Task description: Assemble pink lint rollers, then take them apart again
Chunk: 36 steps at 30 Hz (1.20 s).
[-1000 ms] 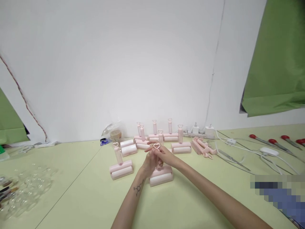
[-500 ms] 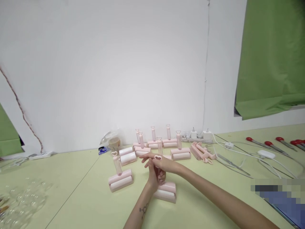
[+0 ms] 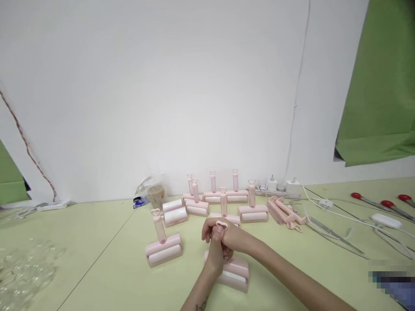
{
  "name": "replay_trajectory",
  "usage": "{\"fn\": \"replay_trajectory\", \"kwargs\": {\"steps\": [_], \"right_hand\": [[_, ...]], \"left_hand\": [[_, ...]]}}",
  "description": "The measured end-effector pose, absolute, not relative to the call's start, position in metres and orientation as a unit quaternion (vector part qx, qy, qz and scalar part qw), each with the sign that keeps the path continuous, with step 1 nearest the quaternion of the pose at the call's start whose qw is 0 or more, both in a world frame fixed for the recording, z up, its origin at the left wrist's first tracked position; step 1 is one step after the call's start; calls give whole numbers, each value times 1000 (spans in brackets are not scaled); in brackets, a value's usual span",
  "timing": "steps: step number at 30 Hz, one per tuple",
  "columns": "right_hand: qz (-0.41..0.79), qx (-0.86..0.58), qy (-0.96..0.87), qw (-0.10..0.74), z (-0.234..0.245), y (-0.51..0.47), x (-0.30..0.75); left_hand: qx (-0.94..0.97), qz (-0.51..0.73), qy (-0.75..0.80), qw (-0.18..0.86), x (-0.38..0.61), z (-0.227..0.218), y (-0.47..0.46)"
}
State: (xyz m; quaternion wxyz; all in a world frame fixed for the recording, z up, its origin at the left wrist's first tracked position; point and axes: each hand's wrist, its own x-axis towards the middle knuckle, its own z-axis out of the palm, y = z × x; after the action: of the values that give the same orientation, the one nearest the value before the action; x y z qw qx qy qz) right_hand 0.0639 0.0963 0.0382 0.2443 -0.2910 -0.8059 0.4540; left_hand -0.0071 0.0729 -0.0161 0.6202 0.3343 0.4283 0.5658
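A pink lint roller (image 3: 234, 273) stands on the table in front of me, its white roll facing me. Both hands are closed around its upright handle, of which the heart-shaped end (image 3: 222, 224) shows above my fingers. My left hand (image 3: 216, 255) grips from the near side, thumb upward. Wrapped over the top from the right is my right hand (image 3: 234, 235), its fingers curled. The two hands overlap and hide most of the handle. Left of them, another lint roller (image 3: 164, 249) stands with its handle upright.
Several assembled lint rollers (image 3: 253, 212) stand behind my hands. Loose pink handle parts (image 3: 287, 211) lie right, beside white cables (image 3: 327, 216) and red-handled tools (image 3: 387, 204). White rolls (image 3: 175, 216), a cup (image 3: 156, 196) and a clear plastic heap (image 3: 27, 268) are left.
My right hand's stretched fingers have curled in around the handle. The view has shifted slightly, so the hands and the roller between them appear a little lower and further right.
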Motion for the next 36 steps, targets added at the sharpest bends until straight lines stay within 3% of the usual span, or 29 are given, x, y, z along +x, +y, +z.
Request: {"fn": "replay_trajectory", "kwargs": {"steps": [7, 13, 16, 18, 20, 22, 26, 36], "right_hand": [[436, -340, -749, 365, -2, 79, 86], [321, -400, -821, 250, -36, 50, 126], [257, -416, -845, 216, -28, 49, 150], [229, -414, -859, 193, -20, 58, 173], [187, -420, -868, 185, -16, 74, 196], [142, -440, -870, 172, -15, 98, 213], [111, -465, -861, 172, -20, 145, 221], [80, -492, -848, 179, -30, 192, 211]], "left_hand": [[466, 551, 405, 561, -12, -20, 74], [555, 580, 429, 415, -29, -1, 65], [564, 609, 488, 270, -75, 6, 42], [572, 552, 606, 22, -120, 3, 27], [528, 456, 711, -86, -163, -6, 17], [492, 387, 777, -63, -194, -19, 11], [570, 371, 723, 122, -195, -41, 11], [689, 315, 646, 87, -47, -49, 80]]}}
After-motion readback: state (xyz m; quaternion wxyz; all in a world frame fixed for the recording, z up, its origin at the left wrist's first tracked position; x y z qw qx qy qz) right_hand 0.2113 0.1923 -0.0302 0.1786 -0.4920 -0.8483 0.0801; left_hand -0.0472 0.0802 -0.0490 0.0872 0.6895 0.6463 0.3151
